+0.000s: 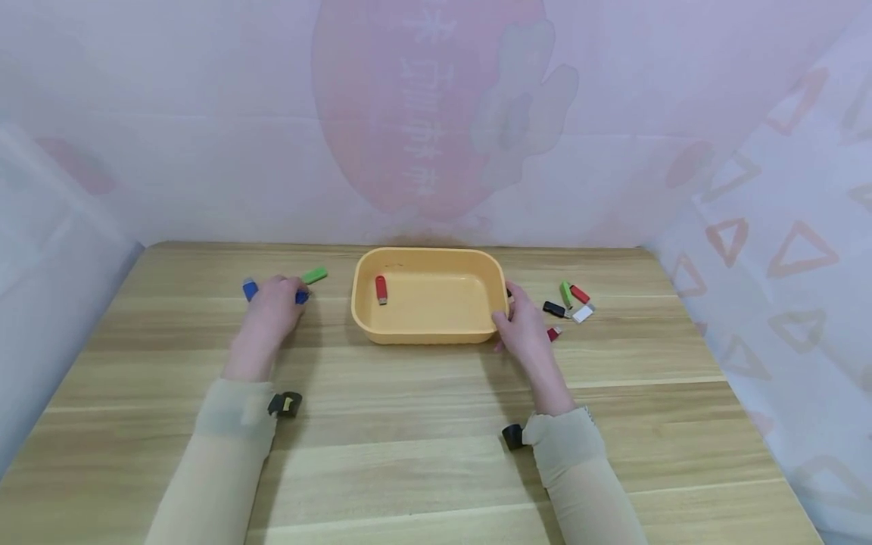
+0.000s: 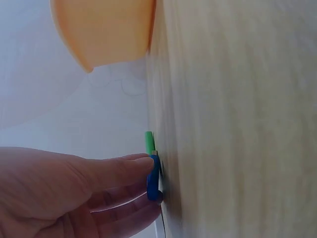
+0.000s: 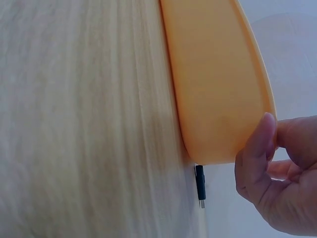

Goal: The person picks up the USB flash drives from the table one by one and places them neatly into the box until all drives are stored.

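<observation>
Head view: pale wood desk against a draped pink-and-white sheet with a large red print. Orange tray sits mid-desk near the far edge; one red USB stick lies inside it, left part of the floor. Left hand rests on the desk left of the tray, fingers down over a blue USB stick; a green USB stick lies just beyond the fingertips. Right hand is at the tray's right rim, thumb on the edge. Right of it, a loose cluster of sticks: black, green, red, white, plus a small red one beside the hand.

Left wrist view: left hand pinches the blue stick between fingertips, stick against the desk. Green stick just past it. Tray well apart.

Right wrist view: right hand grips the tray's corner rim, thumb on the outer wall, fingers curled behind. Black stick lies on the desk just beside that corner.
</observation>
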